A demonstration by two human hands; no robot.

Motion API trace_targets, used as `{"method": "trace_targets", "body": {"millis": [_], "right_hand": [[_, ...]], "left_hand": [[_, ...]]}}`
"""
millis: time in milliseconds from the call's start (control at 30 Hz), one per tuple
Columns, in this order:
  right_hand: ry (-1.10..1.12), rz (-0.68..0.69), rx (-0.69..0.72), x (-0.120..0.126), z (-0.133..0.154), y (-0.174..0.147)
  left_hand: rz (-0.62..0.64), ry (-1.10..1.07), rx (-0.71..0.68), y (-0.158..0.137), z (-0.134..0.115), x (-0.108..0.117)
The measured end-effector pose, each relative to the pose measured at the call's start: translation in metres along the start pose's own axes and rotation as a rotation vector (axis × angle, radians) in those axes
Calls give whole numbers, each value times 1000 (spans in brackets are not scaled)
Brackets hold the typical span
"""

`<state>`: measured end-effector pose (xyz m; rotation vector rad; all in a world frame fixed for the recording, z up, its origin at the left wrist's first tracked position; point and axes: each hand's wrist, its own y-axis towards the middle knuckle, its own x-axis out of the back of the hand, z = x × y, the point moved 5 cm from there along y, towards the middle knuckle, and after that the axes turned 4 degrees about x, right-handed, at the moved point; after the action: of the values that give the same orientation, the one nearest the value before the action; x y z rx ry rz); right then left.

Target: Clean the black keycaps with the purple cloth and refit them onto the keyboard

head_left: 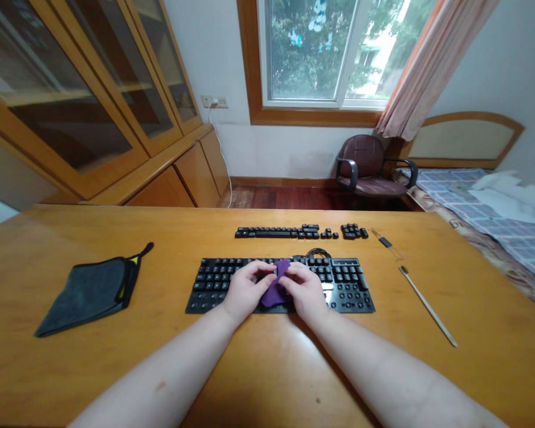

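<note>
A purple cloth [277, 293] is bunched up between my two hands, just above the middle of a black keyboard [214, 278]. My left hand [248, 288] is closed, its thumb and forefinger pinching at the cloth's left side. A small greyish spot shows by those fingertips, too small to name. From the other side my right hand [308, 291] grips the cloth with thumb and fingers. On the keyboard, keycaps are off along the near rows and over much of the number pad [352, 297], where bare switches show. My hands hide the keyboard's middle.
Loose black keycaps [274, 233] stand in rows behind the keyboard, beside a coiled cable [317, 254]. To the right lie a wire keycap puller [386, 242] and a thin long-handled brush [429, 307]. A folded grey cloth [93, 288] lies on the left of the wooden table [160, 368].
</note>
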<state>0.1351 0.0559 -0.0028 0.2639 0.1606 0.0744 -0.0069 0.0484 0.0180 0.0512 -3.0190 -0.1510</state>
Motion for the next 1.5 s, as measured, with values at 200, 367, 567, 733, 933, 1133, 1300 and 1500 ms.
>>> {"method": "trace_targets", "body": {"millis": [200, 367, 567, 733, 933, 1133, 1300, 1500], "right_hand": [[-82, -38, 74, 4, 7, -5], [-125, -41, 85, 4, 13, -5], [-187, -20, 111, 1, 16, -6], [-186, -40, 116, 3, 14, -6], [-215, -42, 104, 5, 15, -6], [-243, -7, 130, 2, 18, -7], [-204, -14, 108, 2, 13, -7], [-187, -3, 78, 2, 11, -6]], "left_hand": [[-6, -52, 47, 0, 5, -1], [-18, -23, 27, 1, 5, 0], [-19, -41, 59, 1, 6, -2], [-10, -33, 62, 1, 5, -2], [-63, 147, -73, -3, -8, 1], [-70, 269, -277, -8, -20, 3], [-41, 190, -222, -6, -17, 0], [-71, 79, -112, -4, -8, -2]]}}
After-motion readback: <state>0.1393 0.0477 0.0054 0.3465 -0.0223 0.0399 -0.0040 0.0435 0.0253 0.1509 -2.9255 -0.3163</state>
